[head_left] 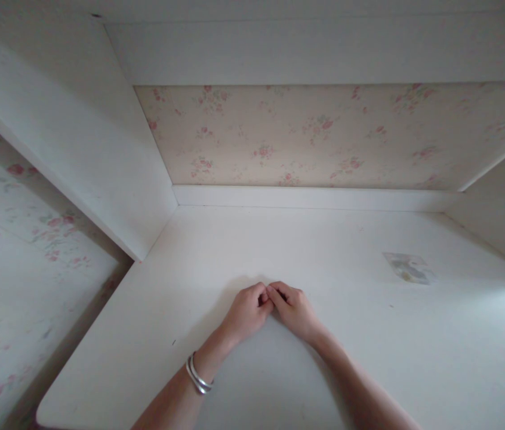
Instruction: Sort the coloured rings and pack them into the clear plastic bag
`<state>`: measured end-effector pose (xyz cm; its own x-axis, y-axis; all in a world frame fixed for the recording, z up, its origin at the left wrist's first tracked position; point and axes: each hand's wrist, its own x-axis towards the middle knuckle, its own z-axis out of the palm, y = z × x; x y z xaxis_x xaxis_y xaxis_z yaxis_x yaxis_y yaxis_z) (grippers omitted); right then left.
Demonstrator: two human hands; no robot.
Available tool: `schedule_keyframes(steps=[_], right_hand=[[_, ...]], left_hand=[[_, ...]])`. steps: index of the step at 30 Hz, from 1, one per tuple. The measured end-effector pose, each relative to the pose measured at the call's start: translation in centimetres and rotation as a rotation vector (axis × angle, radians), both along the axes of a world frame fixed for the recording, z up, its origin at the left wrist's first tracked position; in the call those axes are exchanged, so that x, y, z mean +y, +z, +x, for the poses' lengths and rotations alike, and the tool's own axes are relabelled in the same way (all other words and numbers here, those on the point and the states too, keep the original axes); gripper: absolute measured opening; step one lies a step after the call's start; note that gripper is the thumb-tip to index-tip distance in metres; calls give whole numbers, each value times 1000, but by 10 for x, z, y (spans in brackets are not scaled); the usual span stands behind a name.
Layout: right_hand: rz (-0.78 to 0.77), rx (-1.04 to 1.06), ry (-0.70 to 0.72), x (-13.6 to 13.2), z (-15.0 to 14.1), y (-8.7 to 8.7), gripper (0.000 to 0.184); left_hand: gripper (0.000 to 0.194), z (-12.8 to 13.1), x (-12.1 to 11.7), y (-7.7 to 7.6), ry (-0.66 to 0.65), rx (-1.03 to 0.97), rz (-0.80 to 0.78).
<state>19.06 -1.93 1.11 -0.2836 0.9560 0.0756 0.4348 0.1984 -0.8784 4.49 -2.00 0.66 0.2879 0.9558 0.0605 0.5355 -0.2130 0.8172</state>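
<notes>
Left grip (249, 312) and right grip (295, 312) are both curled inward, meeting at the fingertips over the white bench (252, 239); I cannot tell whether anything is pinched between them. Between two and three o'clock from the hands, well apart, a flat translucent piece (410, 268) lies on the bench, too blurred to identify. Near eight o'clock sits a small dark mark (174, 343). A silver bracelet (203, 387) circles the left wrist. At twelve o'clock stands a floral panel (297, 143).
</notes>
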Motion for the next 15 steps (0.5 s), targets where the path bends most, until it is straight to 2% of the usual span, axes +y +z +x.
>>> schedule_keyframes(steps=[15], right_hand=[[0, 9, 7, 0, 0, 0, 32]], left_hand=[[17, 0, 0, -1, -4, 6, 1]])
